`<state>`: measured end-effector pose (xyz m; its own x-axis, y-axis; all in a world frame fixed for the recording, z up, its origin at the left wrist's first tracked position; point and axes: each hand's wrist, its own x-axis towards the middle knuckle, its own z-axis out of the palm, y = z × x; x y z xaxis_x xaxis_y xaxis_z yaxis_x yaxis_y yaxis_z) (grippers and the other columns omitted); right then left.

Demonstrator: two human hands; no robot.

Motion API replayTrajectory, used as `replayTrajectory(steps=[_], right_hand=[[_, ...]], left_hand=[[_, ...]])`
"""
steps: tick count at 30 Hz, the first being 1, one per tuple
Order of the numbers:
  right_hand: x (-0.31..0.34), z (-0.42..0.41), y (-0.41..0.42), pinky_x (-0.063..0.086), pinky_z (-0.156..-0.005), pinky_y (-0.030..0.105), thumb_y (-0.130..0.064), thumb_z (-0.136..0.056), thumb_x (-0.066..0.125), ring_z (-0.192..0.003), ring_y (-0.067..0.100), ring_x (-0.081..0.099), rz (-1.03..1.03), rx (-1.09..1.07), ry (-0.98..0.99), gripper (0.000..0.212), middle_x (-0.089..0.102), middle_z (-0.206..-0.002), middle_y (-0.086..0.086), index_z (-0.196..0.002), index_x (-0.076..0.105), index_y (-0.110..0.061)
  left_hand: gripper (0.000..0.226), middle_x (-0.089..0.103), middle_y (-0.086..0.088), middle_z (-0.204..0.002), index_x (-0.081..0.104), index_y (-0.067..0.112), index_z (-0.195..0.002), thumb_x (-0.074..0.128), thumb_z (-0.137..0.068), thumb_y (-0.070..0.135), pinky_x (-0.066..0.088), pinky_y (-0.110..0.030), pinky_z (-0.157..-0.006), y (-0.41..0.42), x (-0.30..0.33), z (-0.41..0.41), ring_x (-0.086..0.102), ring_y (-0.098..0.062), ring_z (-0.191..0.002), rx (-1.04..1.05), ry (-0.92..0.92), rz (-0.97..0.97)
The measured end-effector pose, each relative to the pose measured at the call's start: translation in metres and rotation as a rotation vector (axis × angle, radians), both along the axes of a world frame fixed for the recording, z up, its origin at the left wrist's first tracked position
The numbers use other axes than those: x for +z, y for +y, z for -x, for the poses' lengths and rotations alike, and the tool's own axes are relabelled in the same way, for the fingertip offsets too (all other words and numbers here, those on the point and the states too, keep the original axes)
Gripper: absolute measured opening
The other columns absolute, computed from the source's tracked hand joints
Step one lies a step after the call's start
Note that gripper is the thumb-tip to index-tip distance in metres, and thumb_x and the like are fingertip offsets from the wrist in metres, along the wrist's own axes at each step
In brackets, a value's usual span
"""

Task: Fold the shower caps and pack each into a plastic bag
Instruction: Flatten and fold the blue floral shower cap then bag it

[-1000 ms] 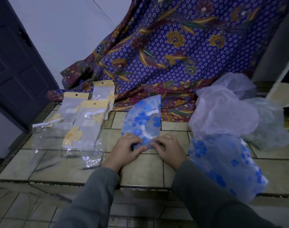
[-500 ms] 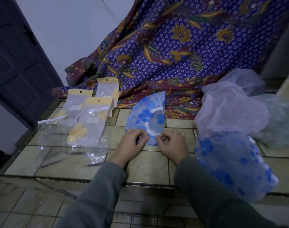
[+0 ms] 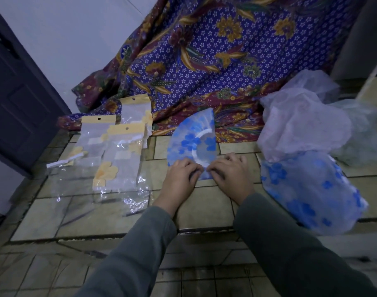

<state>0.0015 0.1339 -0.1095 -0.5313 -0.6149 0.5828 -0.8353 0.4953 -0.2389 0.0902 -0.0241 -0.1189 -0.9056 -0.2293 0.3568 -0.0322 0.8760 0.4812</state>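
Cap [image 3: 194, 144], blue-flowered, lies on the tiled floor [image 3: 204, 209] folded to a fan, its near tip pinched by left hand [image 3: 179, 179] and right hand [image 3: 230, 174], fingers curled on it. Bags [image 3: 116, 159] lie just left; whether any are packed I cannot tell. Unfolded caps [image 3: 307, 185] sit heaped right, so most work remains. Bare tile lies nearer the person; a draped cloth [image 3: 215, 61] closes off the far side.
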Motion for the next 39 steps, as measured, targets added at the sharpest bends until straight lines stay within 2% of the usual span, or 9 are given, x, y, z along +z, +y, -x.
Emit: replayTrajectory(steps=[7,12,15,18,25,29,32,35,39], right_hand=[[-0.001,0.0,0.003,0.022,-0.072,0.031,-0.063,-0.073,0.059,-0.085,0.015,0.051,-0.101,-0.029,-0.134,0.035,0.067,-0.082,-0.017,-0.086,0.075,-0.034],[-0.001,0.001,0.003,0.024,-0.073,0.033,-0.047,-0.077,0.064,-0.084,0.016,0.053,-0.052,-0.027,-0.186,0.02,0.068,-0.081,-0.015,-0.086,0.075,-0.033],[0.001,0.001,0.0,0.017,-0.071,0.03,-0.047,-0.082,0.059,-0.083,0.016,0.055,-0.039,-0.052,-0.186,0.021,0.069,-0.078,-0.013,-0.081,0.075,-0.033],[0.004,0.003,0.0,0.015,-0.072,0.03,-0.047,-0.087,0.059,-0.089,0.015,0.055,-0.057,-0.077,-0.22,0.019,0.071,-0.086,-0.012,-0.083,0.074,-0.034],[0.003,0.008,-0.003,0.019,-0.074,0.032,-0.055,-0.09,0.049,-0.095,0.011,0.05,-0.106,-0.129,-0.264,0.028,0.067,-0.095,-0.015,-0.087,0.066,-0.033],[0.002,0.011,-0.003,0.019,-0.073,0.032,-0.054,-0.09,0.049,-0.094,0.012,0.05,-0.091,-0.168,-0.322,0.025,0.065,-0.088,-0.013,-0.088,0.063,-0.033],[0.002,0.015,-0.006,0.018,-0.072,0.032,-0.055,-0.09,0.049,-0.092,0.013,0.051,-0.116,-0.18,-0.314,0.027,0.065,-0.083,-0.011,-0.088,0.064,-0.032],[0.002,0.018,-0.009,0.022,-0.075,0.034,-0.056,-0.089,0.049,-0.092,0.013,0.051,-0.118,-0.194,-0.356,0.03,0.065,-0.081,-0.01,-0.089,0.065,-0.031],[0.003,0.015,-0.011,0.022,-0.075,0.034,-0.056,-0.091,0.047,-0.09,0.015,0.052,-0.143,-0.228,-0.3,0.032,0.064,-0.08,-0.009,-0.089,0.064,-0.03]], left_hand=[[0.039,0.058,0.008,-0.101,0.067,0.03,-0.101,0.036,-0.086,0.05,0.04,-0.034,-0.079,-0.007,0.01,-0.005,0.051,-0.017,-0.104,-0.031,-0.108,0.157],[0.051,0.056,0.012,-0.104,0.068,0.029,-0.103,0.047,-0.076,0.067,0.042,-0.035,-0.085,-0.015,0.011,-0.009,0.049,-0.011,-0.104,-0.074,-0.144,0.094],[0.04,0.057,0.012,-0.1,0.069,0.027,-0.093,0.05,-0.08,0.059,0.045,-0.04,-0.083,-0.014,0.007,-0.007,0.051,-0.014,-0.099,-0.048,-0.09,0.034],[0.034,0.06,0.008,-0.092,0.07,0.021,-0.085,0.05,-0.085,0.049,0.044,-0.04,-0.081,-0.009,0.005,-0.003,0.052,-0.016,-0.092,0.017,-0.059,-0.035],[0.013,0.06,0.008,-0.08,0.076,0.016,-0.083,0.069,-0.084,0.027,0.036,-0.015,-0.077,-0.012,0.009,-0.001,0.053,-0.012,-0.085,0.028,-0.023,-0.238],[0.009,0.07,0.004,-0.081,0.077,0.012,-0.085,0.074,-0.081,0.019,0.039,-0.01,-0.075,-0.016,0.017,-0.001,0.059,-0.008,-0.081,0.095,-0.024,-0.361],[0.007,0.066,0.011,-0.077,0.076,0.012,-0.085,0.074,-0.08,0.018,0.036,-0.002,-0.071,-0.014,0.018,-0.002,0.057,-0.005,-0.077,0.151,-0.013,-0.382],[0.005,0.064,0.013,-0.075,0.072,0.014,-0.082,0.072,-0.082,0.019,0.037,-0.004,-0.068,-0.013,0.016,-0.004,0.056,-0.006,-0.073,0.157,0.007,-0.339],[0.009,0.068,-0.002,-0.083,0.071,0.011,-0.082,0.068,-0.085,0.019,0.038,-0.019,-0.073,-0.014,0.014,-0.002,0.059,-0.018,-0.082,0.135,-0.018,-0.252]])
